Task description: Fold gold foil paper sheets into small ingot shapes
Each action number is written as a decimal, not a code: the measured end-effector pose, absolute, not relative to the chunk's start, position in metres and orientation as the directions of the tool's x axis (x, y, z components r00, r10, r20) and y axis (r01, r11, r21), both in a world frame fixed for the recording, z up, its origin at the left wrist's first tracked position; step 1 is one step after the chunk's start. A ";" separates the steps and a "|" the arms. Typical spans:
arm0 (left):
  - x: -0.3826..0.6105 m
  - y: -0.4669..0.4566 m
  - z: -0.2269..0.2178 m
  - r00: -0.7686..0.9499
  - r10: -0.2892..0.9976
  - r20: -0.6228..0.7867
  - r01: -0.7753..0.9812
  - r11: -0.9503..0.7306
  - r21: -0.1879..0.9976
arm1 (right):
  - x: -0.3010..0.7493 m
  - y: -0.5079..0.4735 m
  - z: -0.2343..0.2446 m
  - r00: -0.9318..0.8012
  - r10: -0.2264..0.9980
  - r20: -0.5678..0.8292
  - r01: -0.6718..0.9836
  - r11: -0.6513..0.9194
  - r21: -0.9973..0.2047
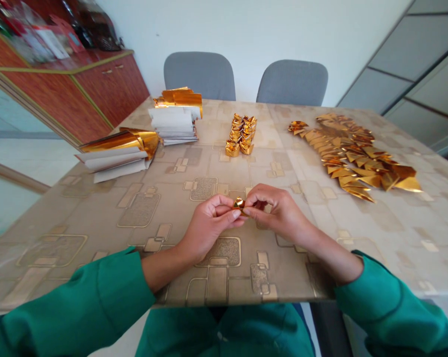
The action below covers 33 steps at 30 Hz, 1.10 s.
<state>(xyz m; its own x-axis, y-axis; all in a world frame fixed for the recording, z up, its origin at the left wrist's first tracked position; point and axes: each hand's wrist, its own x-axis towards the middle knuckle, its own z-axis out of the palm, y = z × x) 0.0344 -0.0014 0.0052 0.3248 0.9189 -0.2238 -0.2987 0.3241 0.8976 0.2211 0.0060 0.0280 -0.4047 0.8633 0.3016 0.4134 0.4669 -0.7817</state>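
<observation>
Both hands meet over the near middle of the table, pinching one small folded gold foil paper ingot (239, 203) between them. My left hand (213, 218) grips its left side, thumb in front and fingers behind. From the right, my right hand (278, 210) pinches the other end with thumb and forefinger. Beyond the hands stand finished-looking gold ingots (240, 134) in two close rows. A spread of flat, pointed gold foil folds (350, 148) lies to the right, overlapping one another.
Stacks of gold foil sheets with white backs lie at left, one nearer (119, 154) and one farther (175, 119). The patterned tablecloth (142, 208) covers the table. Two grey chairs (199, 74) stand behind it, and a wooden cabinet (108, 84) is at far left.
</observation>
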 end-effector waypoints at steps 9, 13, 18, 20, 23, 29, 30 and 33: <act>0.034 0.002 0.005 0.303 0.922 -0.242 -0.399 0.353 0.846 | 0.220 0.009 0.016 -0.334 0.909 0.251 0.254 0.343 -0.904; 0.032 0.004 0.006 0.283 0.927 -0.245 -0.459 0.356 0.814 | 0.222 0.013 0.009 -0.259 0.959 0.117 0.113 0.150 -0.982; 0.031 0.004 0.007 0.251 0.938 -0.237 -0.443 0.329 0.834 | 0.221 0.013 0.008 -0.287 0.956 0.060 0.121 0.099 -0.988; 0.031 0.003 0.007 0.250 0.939 -0.235 -0.435 0.326 0.839 | 0.221 0.013 0.009 -0.294 0.953 0.070 0.138 0.114 -0.984; 0.032 0.003 0.006 0.246 0.941 -0.234 -0.427 0.322 0.845 | 0.220 0.011 0.011 -0.294 0.952 0.082 0.172 0.137 -0.976; 0.033 0.002 0.007 0.211 0.956 -0.201 -0.383 0.271 0.883 | 0.221 0.011 0.014 -0.328 0.942 0.073 0.142 0.125 -0.982; 0.033 0.002 0.008 0.203 0.960 -0.191 -0.371 0.256 0.893 | 0.222 0.012 0.014 -0.337 0.939 0.064 0.121 0.111 -0.986; 0.032 0.002 0.007 0.188 0.966 -0.176 -0.354 0.234 0.906 | 0.223 0.014 0.016 -0.323 0.945 0.050 0.105 0.088 -0.991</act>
<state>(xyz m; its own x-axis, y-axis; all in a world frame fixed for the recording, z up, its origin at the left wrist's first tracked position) 0.0324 0.0017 0.0073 0.1876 0.9663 -0.1764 -0.3535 0.2340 0.9057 0.2233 0.0137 0.0162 -0.3227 0.9452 0.0496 0.1054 0.0880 -0.9905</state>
